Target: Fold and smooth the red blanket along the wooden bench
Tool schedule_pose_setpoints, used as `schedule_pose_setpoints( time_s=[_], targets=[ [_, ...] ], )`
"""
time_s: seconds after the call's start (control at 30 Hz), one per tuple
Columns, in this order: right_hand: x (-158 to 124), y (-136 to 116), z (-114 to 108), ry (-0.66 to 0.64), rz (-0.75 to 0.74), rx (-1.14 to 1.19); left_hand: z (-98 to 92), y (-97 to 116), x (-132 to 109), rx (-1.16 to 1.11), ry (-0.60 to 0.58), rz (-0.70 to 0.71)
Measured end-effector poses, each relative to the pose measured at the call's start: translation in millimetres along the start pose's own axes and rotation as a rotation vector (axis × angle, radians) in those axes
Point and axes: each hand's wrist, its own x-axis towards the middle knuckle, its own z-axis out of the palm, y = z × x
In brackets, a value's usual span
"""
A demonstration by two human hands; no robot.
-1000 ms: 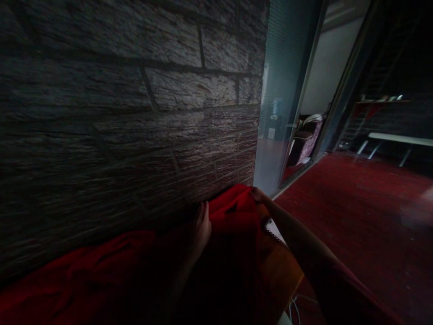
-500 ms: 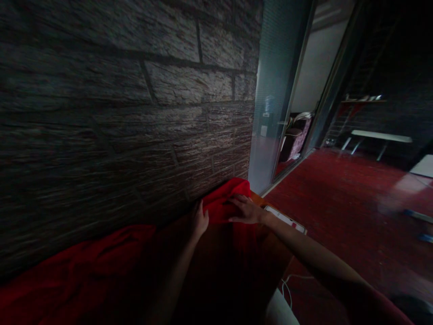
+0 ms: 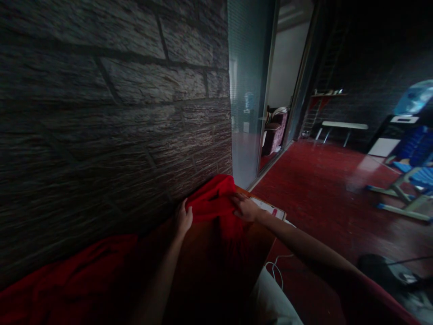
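Observation:
A bunched red cloth (image 3: 211, 201) lies at the far end of a brown wooden table (image 3: 199, 241), against the stone wall. One part of it hangs toward me over the tabletop. My left hand (image 3: 184, 218) grips the cloth's left end, thumb up on the near side. At the right end, my right hand (image 3: 246, 208) has its fingers curled into the fabric; the fingertips are partly hidden in the folds. More red cloth (image 3: 77, 275) lies in a heap at the lower left, dim and wrinkled.
The stone-block wall (image 3: 135, 113) borders the table on the left. Beside my right wrist lies a flat white panel (image 3: 270, 208) at the table edge. A white cable (image 3: 278, 271) hangs below. Beyond are a glass door (image 3: 248, 113), a white bench (image 3: 344, 125) and a blue chair (image 3: 421, 174).
The view has swung right, bringing the blue chair and a water dispenser into sight. My right hand's fingers, spread over the cloth before, are now curled into it.

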Motion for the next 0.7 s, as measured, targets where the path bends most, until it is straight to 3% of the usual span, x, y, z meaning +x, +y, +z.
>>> schedule_pose_setpoints(
  time_s=[0.17, 0.33, 0.7],
  targets=[
    [-6.1, -7.2, 12.4, 0.051, 0.128, -0.102, -0.3, 10.0, -4.3, -0.001, 0.103, -0.083],
    [-10.1, -7.6, 22.1, 0.068, 0.216, -0.086, 0.5, 13.3, -3.3, 0.017, 0.085, -0.053],
    [-8.8, -3.3, 25.4, 0.092, 0.201, 0.112, 0.8, 0.0, 11.7, 0.029, -0.050, -0.074]
  ],
)
